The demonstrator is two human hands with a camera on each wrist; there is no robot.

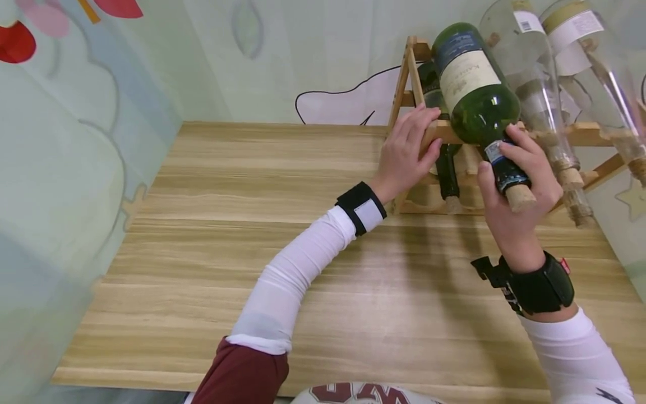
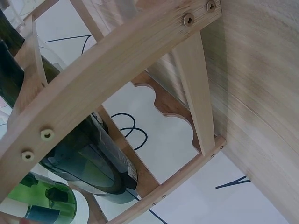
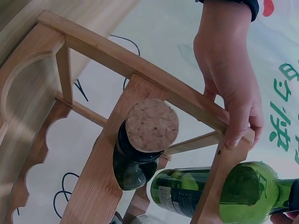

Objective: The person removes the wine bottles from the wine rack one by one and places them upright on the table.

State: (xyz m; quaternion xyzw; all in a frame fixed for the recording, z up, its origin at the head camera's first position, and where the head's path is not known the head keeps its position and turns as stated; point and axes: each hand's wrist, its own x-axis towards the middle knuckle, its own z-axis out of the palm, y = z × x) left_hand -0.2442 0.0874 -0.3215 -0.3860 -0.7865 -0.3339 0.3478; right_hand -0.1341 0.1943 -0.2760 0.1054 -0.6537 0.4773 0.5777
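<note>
My left hand grips the top front corner of a wooden wine rack, its thumb bent over the end of the bar in the right wrist view. My right hand holds a green wine bottle by its dark neck, fingers on one side and thumb on the other. That bottle lies in the rack's upper tier at the left end, tilted with its corked neck toward me. Below it, a dark corked bottle rests in a lower tier, its neck poking out at the front.
Two clear corked bottles lie in the upper tier, to the right of the green one. The rack stands on a wood-grain table against a wall with painted drawings. Scalloped slats show lower in the rack.
</note>
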